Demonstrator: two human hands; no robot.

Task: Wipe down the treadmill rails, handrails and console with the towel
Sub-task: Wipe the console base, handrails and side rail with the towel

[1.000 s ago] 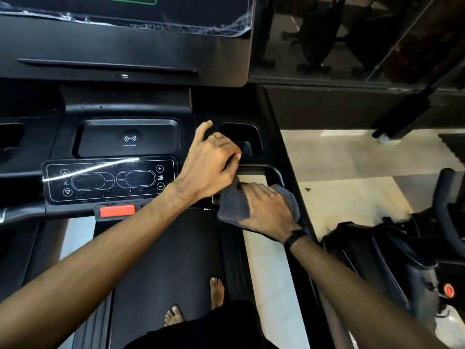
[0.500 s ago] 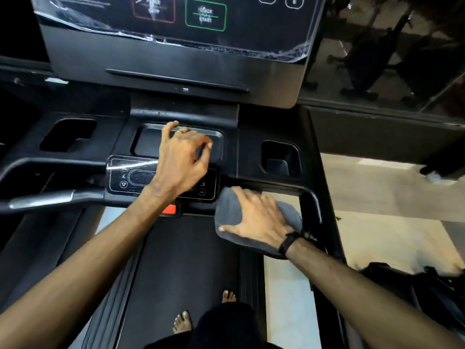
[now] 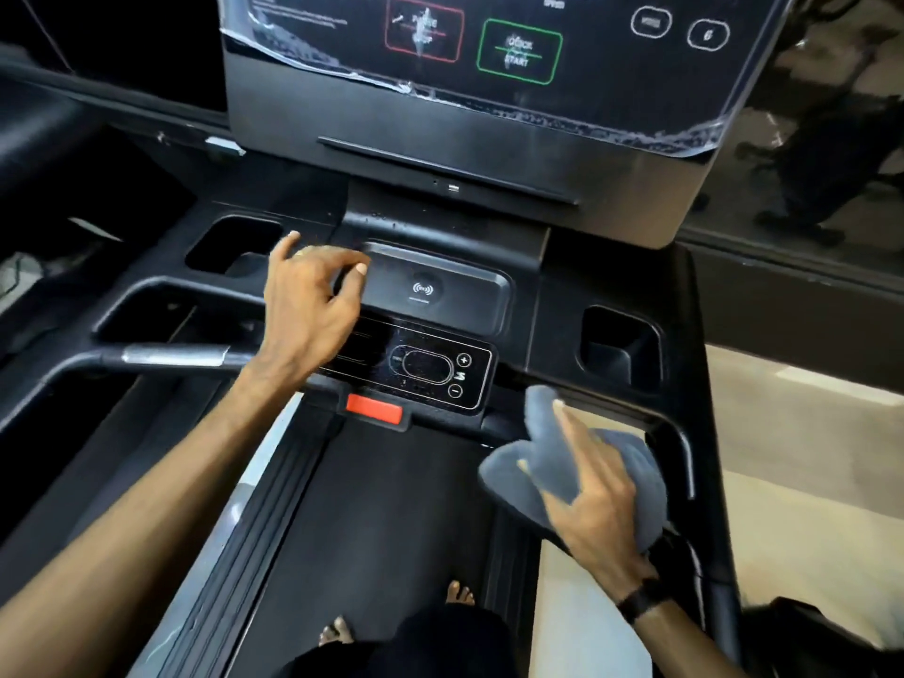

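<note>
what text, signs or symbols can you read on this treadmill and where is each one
"QUICK START": green-outlined button on the console screen.
"+" and "−": round keys on the control panel.
Wireless-charging symbol on the charging pad; caption under it too small.
Red-outlined button: blurred, unreadable.
Upper-right screen buttons: unreadable.

A pale tiled floor (image 3: 792,462) lies to the right of the machine. Above it, a dark glossy wall panel (image 3: 831,139) carries dim reflections of gym equipment. A black bag (image 3: 831,633) sits on the floor at the lower right corner, partly cut off.
</note>
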